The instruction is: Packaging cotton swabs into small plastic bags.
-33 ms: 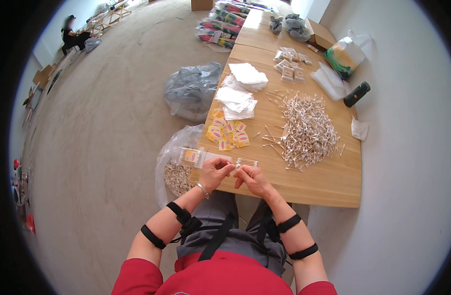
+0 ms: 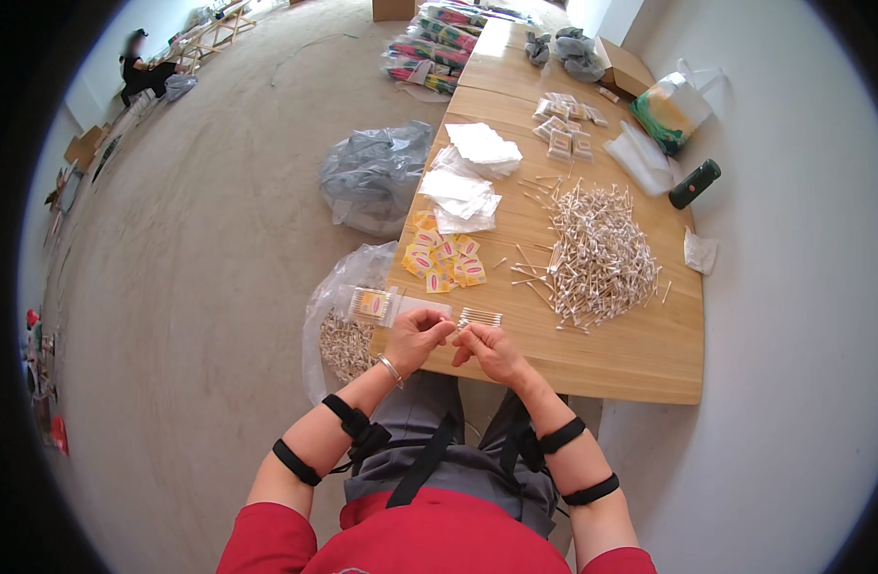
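Both my hands are close together at the near edge of the wooden table. My left hand [image 2: 417, 337] is closed in a pinch; what lies in its fingertips is too small to make out. Thumb and fingers of my right hand [image 2: 493, 352] are pinched at the ends of a small row of cotton swabs [image 2: 483, 317]. Left of my left hand lies a clear packet [image 2: 370, 304] of swabs with a yellow card. Yellow printed cards [image 2: 444, 258] lie just beyond, and a large heap of loose cotton swabs [image 2: 603, 251] spreads to the right.
White sheets or pouches [image 2: 463, 196] lie in stacks at the table's left edge. Farther back are filled packets [image 2: 560, 129], a dark green cylinder [image 2: 694, 184] and a green-and-white bag [image 2: 670, 110]. Beside the table stand an open plastic bag of swabs [image 2: 343, 352] and a grey bag [image 2: 374, 177].
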`<move>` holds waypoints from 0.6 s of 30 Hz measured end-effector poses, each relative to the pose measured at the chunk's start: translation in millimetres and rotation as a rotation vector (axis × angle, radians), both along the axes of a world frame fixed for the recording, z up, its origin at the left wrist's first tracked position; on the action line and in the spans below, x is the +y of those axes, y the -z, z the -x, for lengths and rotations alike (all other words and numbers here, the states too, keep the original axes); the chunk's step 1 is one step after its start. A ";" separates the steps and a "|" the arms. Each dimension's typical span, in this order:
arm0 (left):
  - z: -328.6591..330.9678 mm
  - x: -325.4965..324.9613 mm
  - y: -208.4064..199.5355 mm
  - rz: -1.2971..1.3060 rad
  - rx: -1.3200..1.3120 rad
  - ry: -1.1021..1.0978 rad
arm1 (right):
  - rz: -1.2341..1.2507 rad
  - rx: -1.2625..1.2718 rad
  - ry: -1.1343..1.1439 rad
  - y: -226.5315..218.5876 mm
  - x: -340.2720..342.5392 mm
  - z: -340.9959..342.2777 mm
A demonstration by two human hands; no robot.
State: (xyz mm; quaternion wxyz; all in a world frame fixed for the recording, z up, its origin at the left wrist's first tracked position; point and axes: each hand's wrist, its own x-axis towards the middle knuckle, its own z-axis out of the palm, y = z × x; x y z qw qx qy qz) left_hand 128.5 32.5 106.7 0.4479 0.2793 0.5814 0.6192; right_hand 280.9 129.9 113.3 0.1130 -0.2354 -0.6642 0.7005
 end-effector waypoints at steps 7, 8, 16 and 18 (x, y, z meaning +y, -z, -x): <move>57.4 -80.2 19.4 0.165 0.154 -0.192 | -0.783 -0.270 0.262 19.5 17.6 -34.7; 72.1 -96.7 33.0 0.254 0.198 -0.243 | -1.045 -0.346 0.281 21.9 18.3 -38.5; 91.9 -138.6 85.3 0.686 0.241 -0.509 | -1.101 -0.345 0.357 35.1 13.5 -31.1; 89.1 -140.2 97.3 0.720 0.399 -0.586 | -1.101 -0.333 0.342 37.3 10.9 -27.2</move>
